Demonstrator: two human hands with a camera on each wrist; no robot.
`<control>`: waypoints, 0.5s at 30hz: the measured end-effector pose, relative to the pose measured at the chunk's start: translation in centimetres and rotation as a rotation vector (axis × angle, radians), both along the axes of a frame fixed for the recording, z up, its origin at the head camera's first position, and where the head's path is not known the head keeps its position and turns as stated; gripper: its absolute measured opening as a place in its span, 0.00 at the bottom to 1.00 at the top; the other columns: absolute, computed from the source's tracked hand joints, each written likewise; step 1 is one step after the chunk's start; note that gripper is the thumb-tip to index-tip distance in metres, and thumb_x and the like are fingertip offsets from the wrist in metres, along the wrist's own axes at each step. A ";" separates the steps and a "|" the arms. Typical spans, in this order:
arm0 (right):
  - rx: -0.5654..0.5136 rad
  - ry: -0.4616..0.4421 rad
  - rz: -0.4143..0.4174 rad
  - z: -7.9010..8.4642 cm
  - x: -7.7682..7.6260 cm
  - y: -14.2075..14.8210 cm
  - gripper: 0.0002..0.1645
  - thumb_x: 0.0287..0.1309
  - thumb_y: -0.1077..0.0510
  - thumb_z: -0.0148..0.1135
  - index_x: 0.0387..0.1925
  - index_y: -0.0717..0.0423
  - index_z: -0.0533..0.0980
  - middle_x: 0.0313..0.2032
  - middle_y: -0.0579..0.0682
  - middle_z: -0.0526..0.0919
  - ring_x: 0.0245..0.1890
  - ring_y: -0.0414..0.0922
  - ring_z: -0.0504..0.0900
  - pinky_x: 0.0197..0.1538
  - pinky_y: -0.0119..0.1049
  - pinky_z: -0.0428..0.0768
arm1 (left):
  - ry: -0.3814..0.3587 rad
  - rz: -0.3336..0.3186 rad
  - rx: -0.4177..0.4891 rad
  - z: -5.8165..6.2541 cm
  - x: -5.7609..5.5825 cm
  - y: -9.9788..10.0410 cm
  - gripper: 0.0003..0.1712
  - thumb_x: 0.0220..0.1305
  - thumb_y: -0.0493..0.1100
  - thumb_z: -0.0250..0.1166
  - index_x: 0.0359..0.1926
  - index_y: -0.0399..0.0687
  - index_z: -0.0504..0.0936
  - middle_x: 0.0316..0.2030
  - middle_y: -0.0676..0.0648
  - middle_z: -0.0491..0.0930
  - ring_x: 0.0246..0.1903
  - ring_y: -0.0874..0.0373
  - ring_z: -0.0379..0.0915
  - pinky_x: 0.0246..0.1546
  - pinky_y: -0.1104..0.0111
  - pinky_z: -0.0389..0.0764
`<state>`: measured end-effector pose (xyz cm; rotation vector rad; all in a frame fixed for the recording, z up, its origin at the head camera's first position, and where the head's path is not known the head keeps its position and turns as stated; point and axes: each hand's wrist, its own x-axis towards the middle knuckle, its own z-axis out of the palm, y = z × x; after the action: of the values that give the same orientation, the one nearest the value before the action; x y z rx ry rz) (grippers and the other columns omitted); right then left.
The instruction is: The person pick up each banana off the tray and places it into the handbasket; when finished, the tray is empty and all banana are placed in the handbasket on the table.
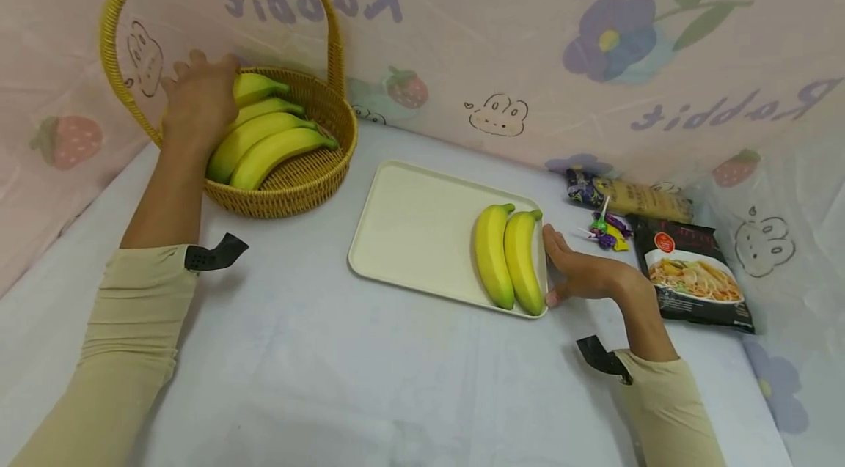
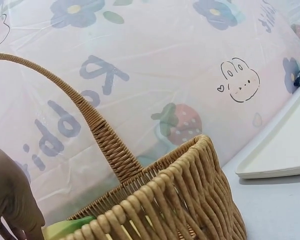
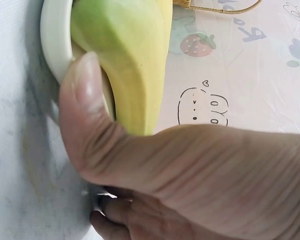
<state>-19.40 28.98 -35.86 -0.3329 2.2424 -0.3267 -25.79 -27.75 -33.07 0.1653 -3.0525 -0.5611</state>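
A yellow wicker basket with a tall handle holds several bananas. My left hand reaches over its left side onto the fruit, back of the hand up, fingers spread and pointing down. Its fingertips are hidden, and I cannot tell whether they grip a banana. On the right end of a cream tray, two bananas lie side by side. My right hand rests against the tray's right edge, fingers extended along it. In the right wrist view its thumb touches the rim beside a banana.
Right of the tray lie wrapped lollipops, a long gold-and-purple packet and a black noodle package. A printed curtain rises behind the white-covered table.
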 end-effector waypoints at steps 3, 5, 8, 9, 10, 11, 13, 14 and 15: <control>-0.003 0.000 0.001 -0.2 0.0 0.0 0.81 0.59 0.45 0.73 0.79 0.63 0.16 0.79 0.73 0.19 0.80 0.71 0.25 0.78 0.72 0.35 | -0.012 -0.005 -0.002 0.1 0.0 0.1 0.32 0.69 0.25 0.47 0.75 0.31 0.60 0.64 0.13 0.57 0.61 0.15 0.55 0.64 0.20 0.53; -0.003 -0.002 0.005 -0.3 0.0 0.0 0.81 0.59 0.45 0.73 0.79 0.63 0.16 0.79 0.73 0.19 0.81 0.71 0.25 0.78 0.72 0.35 | -0.025 -0.006 -0.006 0.3 0.1 0.2 0.35 0.68 0.26 0.52 0.75 0.31 0.59 0.65 0.13 0.57 0.62 0.14 0.55 0.64 0.20 0.53; -0.004 -0.004 0.010 -0.3 0.0 0.1 0.81 0.60 0.45 0.73 0.78 0.63 0.16 0.79 0.73 0.19 0.81 0.71 0.25 0.78 0.72 0.36 | -0.043 -0.002 -0.006 0.7 0.2 0.5 0.40 0.68 0.28 0.60 0.78 0.32 0.57 0.67 0.13 0.55 0.64 0.14 0.53 0.66 0.20 0.52; -0.003 -0.002 0.013 -0.3 0.0 0.1 0.81 0.60 0.45 0.73 0.78 0.63 0.16 0.79 0.73 0.20 0.81 0.71 0.25 0.78 0.72 0.36 | -0.042 0.001 -0.003 0.8 0.3 0.6 0.40 0.68 0.30 0.61 0.78 0.33 0.57 0.68 0.14 0.55 0.65 0.14 0.53 0.66 0.20 0.52; -0.002 0.001 0.015 -0.3 0.0 0.1 0.81 0.60 0.45 0.73 0.79 0.63 0.16 0.79 0.73 0.20 0.81 0.71 0.25 0.78 0.72 0.36 | -0.040 0.003 0.000 0.9 0.3 0.7 0.41 0.69 0.31 0.62 0.79 0.33 0.56 0.68 0.14 0.55 0.65 0.15 0.53 0.67 0.21 0.51; 0.000 0.004 0.016 -0.2 0.0 0.1 0.81 0.60 0.45 0.73 0.79 0.63 0.17 0.79 0.73 0.20 0.81 0.71 0.25 0.78 0.72 0.36 | -0.037 0.005 0.001 1.1 0.3 0.8 0.41 0.70 0.33 0.62 0.79 0.34 0.56 0.69 0.15 0.54 0.66 0.15 0.52 0.67 0.21 0.51; 0.005 0.007 0.019 -0.2 -0.1 0.1 0.81 0.60 0.44 0.73 0.78 0.63 0.17 0.79 0.74 0.20 0.81 0.71 0.26 0.78 0.72 0.36 | -0.028 0.007 0.008 1.4 0.2 1.0 0.41 0.71 0.36 0.63 0.79 0.35 0.56 0.70 0.15 0.53 0.68 0.15 0.51 0.68 0.21 0.50; 0.006 0.007 0.019 -0.1 -0.1 0.1 0.81 0.59 0.44 0.73 0.78 0.63 0.17 0.79 0.74 0.20 0.81 0.71 0.26 0.78 0.72 0.36 | -0.024 0.005 0.015 1.5 0.2 1.2 0.41 0.72 0.38 0.63 0.80 0.35 0.56 0.71 0.15 0.52 0.69 0.14 0.51 0.69 0.21 0.50; 0.007 0.006 0.019 -0.1 -0.1 0.1 0.81 0.59 0.44 0.73 0.78 0.63 0.17 0.79 0.73 0.20 0.81 0.71 0.26 0.78 0.72 0.36 | -0.023 0.002 0.024 1.6 0.1 1.3 0.41 0.73 0.40 0.63 0.80 0.36 0.55 0.72 0.15 0.51 0.70 0.14 0.49 0.69 0.20 0.49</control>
<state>-19.52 29.07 -35.98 -0.3519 2.2444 -0.3075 -25.67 -26.45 -31.45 0.1768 -3.0685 -0.6006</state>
